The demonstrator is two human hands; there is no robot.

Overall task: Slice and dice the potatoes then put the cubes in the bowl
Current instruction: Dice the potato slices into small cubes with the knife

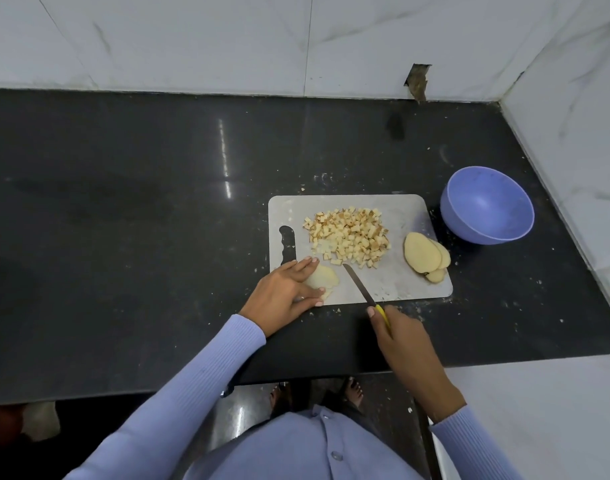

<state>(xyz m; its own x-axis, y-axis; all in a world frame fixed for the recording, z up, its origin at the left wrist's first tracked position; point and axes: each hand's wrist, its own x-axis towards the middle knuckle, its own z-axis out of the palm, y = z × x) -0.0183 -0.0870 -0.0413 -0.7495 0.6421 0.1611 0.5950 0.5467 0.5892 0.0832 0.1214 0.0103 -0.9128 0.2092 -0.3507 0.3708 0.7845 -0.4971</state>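
On the dark worktop (123, 202) lies a grey board (400, 282), and the work on it is sorted by stage. A heap of cubes (348, 237) sits in the middle toward the far edge, pushed out of the way of the cutting spot. A fan of slices (423, 252) waits at the right end, nearest the bowl (487, 206). The bowl stands just off the board's right corner and looks empty, so I judge that no cubes have gone in yet.

The left hand (283, 296) lies flat at the board's near left corner, fingers spread over a few slices (322, 278), pinning them down rather than pinching them. This grip is open, and it steadies the stack for cutting while the fingertips stay back from the blade's path.

The right hand (400, 337) is closed round the yellow handle of the knife (360, 285). The forefinger lies forward along the handle, probably to guide the blade. The blade slants up and left, its tip close by the heap's near edge and just right of the pinned slices, apart from them. By my reading it is poised for the next cut into strips
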